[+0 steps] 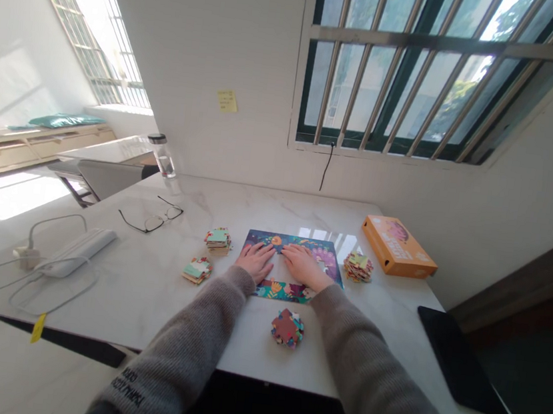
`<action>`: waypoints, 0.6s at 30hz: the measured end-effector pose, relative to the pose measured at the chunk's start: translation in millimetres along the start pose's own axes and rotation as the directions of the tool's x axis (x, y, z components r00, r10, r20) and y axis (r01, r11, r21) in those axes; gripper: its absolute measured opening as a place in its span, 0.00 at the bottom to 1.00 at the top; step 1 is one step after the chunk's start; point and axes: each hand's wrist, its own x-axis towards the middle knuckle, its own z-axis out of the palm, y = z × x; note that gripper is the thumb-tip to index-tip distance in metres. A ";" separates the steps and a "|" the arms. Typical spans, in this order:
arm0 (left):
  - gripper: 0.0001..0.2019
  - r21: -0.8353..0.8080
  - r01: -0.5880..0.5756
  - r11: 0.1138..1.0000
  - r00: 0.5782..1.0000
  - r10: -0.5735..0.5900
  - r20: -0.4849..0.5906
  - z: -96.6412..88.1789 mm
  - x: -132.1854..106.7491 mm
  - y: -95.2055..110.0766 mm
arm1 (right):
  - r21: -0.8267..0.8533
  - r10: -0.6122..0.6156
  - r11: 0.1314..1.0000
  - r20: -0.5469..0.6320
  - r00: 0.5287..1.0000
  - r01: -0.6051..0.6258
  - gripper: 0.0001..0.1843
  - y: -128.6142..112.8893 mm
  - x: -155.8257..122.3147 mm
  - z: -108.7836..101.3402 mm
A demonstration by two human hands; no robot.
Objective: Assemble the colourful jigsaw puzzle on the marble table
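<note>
A partly built jigsaw puzzle (292, 244) flat on a marble table (135, 290), bright flowers on deep blue, small stacks of loose pieces (218, 241) around it, two left, one right, one in front

The left hand (255, 261) and right hand (303, 267) lie flat, palms down.

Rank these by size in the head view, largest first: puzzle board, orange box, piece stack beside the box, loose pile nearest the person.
1. puzzle board
2. orange box
3. piece stack and loose pile look alike; the pile is nearer the camera, so they stay unranked.
</note>
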 end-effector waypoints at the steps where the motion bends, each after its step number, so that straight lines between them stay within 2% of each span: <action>1: 0.24 -0.004 -0.002 1.000 1.000 0.002 -0.003 0.3 0.2 -0.6 | 0.016 -0.009 1.000 -0.004 1.000 0.009 0.18 1.1 -4.0 -5.9; 4: 0.24 -0.017 -0.002 1.000 1.000 0.002 -0.006 1.0 0.8 -1.9 | 0.086 -0.042 0.995 -0.041 0.998 0.046 0.16 -1.2 -22.2 -29.5; 6: 0.24 -0.023 -0.004 1.000 1.000 0.004 -0.005 1.1 0.9 -2.0 | 0.178 -0.106 0.978 -0.022 0.994 0.108 0.14 -9.4 -39.5 -47.5; 11: 0.24 -0.027 0.000 1.000 1.000 0.000 -0.009 -0.5 0.3 -0.8 | 0.282 -0.271 0.926 0.036 0.962 0.250 0.09 -47.2 -88.7 -85.5; 14: 0.24 -0.026 0.005 1.000 1.000 -0.005 0.001 -2.0 0.2 -0.5 | 0.319 -0.341 0.902 0.109 0.934 0.292 0.08 -65.7 -109.7 -96.4; 18: 0.24 -0.015 0.005 1.000 1.000 -0.005 0.012 -3.2 0.5 -0.9 | 0.339 -0.376 0.886 0.127 0.918 0.316 0.11 -71.7 -122.0 -96.2</action>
